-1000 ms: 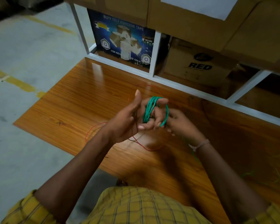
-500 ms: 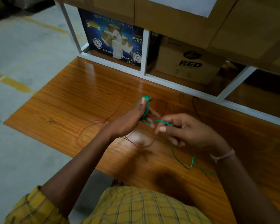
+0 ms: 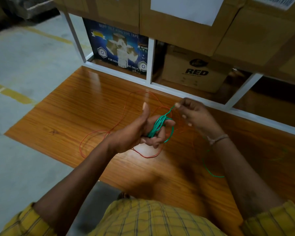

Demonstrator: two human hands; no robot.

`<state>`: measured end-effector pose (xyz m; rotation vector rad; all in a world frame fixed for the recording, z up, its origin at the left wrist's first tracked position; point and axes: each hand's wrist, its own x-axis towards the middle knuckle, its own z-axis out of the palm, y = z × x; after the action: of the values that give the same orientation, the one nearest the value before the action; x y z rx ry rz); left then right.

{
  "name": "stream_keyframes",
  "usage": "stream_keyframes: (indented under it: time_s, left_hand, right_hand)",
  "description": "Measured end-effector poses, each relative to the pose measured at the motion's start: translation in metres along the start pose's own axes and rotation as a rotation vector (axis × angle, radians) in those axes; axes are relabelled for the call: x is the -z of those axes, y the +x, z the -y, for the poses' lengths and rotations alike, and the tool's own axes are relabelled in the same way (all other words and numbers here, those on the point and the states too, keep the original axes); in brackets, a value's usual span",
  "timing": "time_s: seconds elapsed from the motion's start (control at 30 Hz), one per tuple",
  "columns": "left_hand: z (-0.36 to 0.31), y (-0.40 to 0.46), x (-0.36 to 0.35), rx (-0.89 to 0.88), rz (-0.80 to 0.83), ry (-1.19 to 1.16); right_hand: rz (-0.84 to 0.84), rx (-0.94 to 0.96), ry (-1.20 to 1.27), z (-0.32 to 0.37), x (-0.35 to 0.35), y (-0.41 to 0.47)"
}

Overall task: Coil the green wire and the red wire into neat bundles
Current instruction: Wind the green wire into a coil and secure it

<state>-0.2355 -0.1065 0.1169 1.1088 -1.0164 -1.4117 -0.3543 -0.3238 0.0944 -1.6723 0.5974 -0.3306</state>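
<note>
The left hand [image 3: 143,132] grips the coiled thin green wire [image 3: 157,126], loops running up-down; the right hand [image 3: 192,113], nearer its free strand, pinches it just beyond. The loose red wire [image 3: 119,123] sprawls beneath on the orange wooden table [image 3: 66,116].

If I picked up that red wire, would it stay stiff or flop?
Probably flop: the thin red wire lies in loose, wandering loops on the glossy wooden table. It looks light, and might slide easily there.
</note>
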Motion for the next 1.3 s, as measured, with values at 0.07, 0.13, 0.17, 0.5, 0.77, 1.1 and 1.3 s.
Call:
stream_keyframes:
  time_s: [0.07, 0.13, 0.17, 0.5, 0.77, 1.1, 1.3]
  left_hand:
    - [-0.003, 0.0, 0.002, -0.036, -0.013, -0.1]
    - [-0.004, 0.002, 0.005, -0.081, -0.047, -0.196]
    - [-0.004, 0.003, 0.007, -0.101, -0.058, -0.252]
    - [0.006, 0.02, 0.024, -0.093, -0.301, -0.186]
    - [0.021, 0.016, 0.012, 0.116, -0.24, 0.248]
    - [0.013, 0.011, 0.004, -0.025, 0.028, -0.038]
    - [0.0, 0.012, 0.014, -0.159, -0.07, -0.371]
  right_hand:
    - [0.024, -0.024, -0.119, -0.013, -0.015, -0.007]
    - [0.09, -0.044, -0.214, -0.021, -0.032, -0.022]
    - [0.129, -0.055, -0.255, -0.023, -0.039, -0.031]
    - [0.581, -0.099, -0.409, -0.019, -0.052, -0.067]
    - [0.549, 0.032, -0.092, 0.046, 0.007, -0.061]
    - [0.098, 0.042, -0.135, 0.005, -0.007, -0.003]
    - [0.155, -0.01, -0.24, -0.015, -0.043, -0.031]
